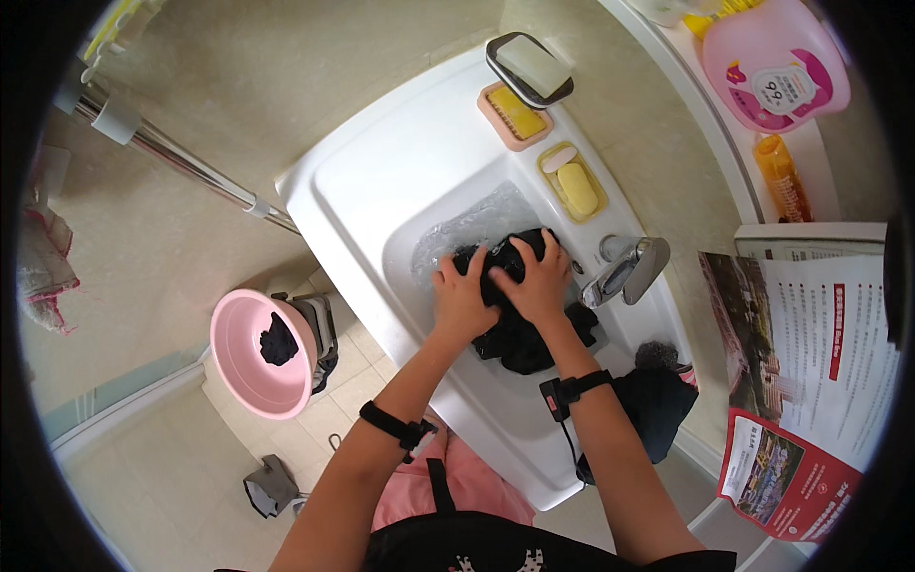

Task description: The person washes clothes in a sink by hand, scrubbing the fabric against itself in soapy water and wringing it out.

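Black wet fabric (525, 336) lies bunched in the basin of a white sink (357, 171), partly in water. Both hands rest on its upper part. My left hand (463, 297) presses on the left side, fingers bent and spread, some fingertips near the water. On the right side, my right hand (535, 279) has its fingers spread over the cloth, its thumb towards the left hand. Whether either hand grips a fold cannot be told. A chrome faucet (625, 270) stands just right of my right hand.
Soap dishes (602, 207) and a yellow-bristled brush (516, 114) line the sink's back rim. Dark cloth (650, 407) hangs over the right end beside a mesh scrubber (655, 354). A pink basin (236, 386) holding dark cloth stands lower left. Bottles and printed papers (822, 357) are at right.
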The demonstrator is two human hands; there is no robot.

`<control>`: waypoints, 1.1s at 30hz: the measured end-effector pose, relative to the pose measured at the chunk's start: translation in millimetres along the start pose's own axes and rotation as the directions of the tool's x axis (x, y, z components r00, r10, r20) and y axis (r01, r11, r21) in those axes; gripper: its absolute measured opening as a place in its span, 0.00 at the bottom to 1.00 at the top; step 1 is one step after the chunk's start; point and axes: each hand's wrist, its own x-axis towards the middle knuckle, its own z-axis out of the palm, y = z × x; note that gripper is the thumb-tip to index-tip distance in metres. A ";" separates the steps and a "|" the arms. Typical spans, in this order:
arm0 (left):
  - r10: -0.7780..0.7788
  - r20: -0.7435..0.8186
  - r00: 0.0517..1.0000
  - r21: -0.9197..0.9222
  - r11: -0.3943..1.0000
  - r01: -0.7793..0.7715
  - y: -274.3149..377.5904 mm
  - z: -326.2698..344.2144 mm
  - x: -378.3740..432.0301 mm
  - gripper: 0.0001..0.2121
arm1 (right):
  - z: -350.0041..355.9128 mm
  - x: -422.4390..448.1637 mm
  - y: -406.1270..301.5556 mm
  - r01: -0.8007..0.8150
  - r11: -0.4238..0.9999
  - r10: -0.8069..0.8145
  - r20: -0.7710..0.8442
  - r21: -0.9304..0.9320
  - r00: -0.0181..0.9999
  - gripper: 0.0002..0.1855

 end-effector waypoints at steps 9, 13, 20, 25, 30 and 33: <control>0.185 0.055 0.981 0.540 0.821 -0.185 -20.5 37.1 21.2 0.35 | 29.7 3.1 -4.4 -0.046 0.980 0.114 0.354 -0.196 0.928 0.39; 0.215 0.038 0.976 0.524 0.827 -0.203 -28.1 48.4 25.1 0.33 | 38.2 8.5 3.3 -0.053 0.957 0.191 0.480 -0.285 0.856 0.37; -0.022 -0.095 0.995 0.112 0.993 0.033 -15.3 36.4 15.0 0.29 | 42.6 7.4 4.0 -0.159 0.939 0.273 0.382 -0.304 0.883 0.35; -0.234 -0.120 0.965 -0.456 0.876 0.156 -13.9 43.8 12.6 0.30 | 37.9 -10.5 -0.7 -0.669 0.355 0.350 0.571 0.653 0.743 0.26; -0.113 0.517 0.848 -0.855 -0.098 0.508 -24.8 29.1 20.8 0.26 | -8.3 -50.1 -28.4 -0.768 -0.080 0.185 0.766 0.636 0.616 0.21; -0.011 0.595 0.804 -0.794 -0.163 0.585 -9.7 19.2 9.2 0.19 | -11.8 -62.8 -43.6 -0.573 0.268 0.247 0.520 0.774 0.818 0.17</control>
